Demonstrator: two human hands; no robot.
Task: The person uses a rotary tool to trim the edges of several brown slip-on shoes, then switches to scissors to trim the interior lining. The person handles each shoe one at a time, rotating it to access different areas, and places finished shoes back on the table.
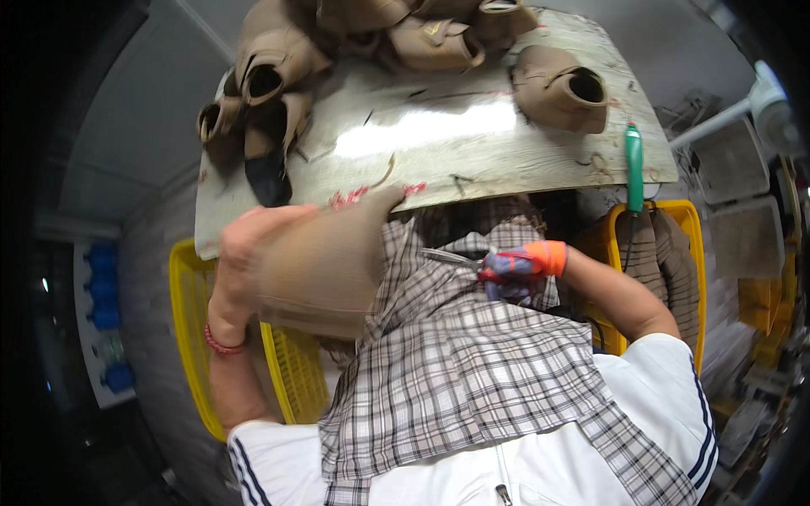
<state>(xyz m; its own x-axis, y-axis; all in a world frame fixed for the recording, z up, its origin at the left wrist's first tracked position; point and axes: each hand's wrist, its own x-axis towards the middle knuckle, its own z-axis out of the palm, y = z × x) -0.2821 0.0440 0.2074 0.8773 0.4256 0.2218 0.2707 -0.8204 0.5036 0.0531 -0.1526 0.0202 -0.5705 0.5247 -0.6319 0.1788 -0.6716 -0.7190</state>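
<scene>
My left hand point(246, 240), with a red bead bracelet at the wrist, is closed on a tan shoe upper point(325, 266). The upper is smeared by motion and hangs in front of the table's near edge, to the left of my apron. In my right hand point(525, 263), which wears a grey and orange glove, is a pair of scissors point(451, 256) with red handles. Their metal blades point left toward the upper, apart from it. Parts of my left fingers are hidden or blurred.
Several tan shoe uppers point(439, 44) lie along the far side of the worn table point(472, 169), another point(561, 88) at right. A green-handled tool point(634, 164) overhangs the right edge. Yellow baskets stand at left point(187, 312) and right point(697, 253), the right one holding tan pieces.
</scene>
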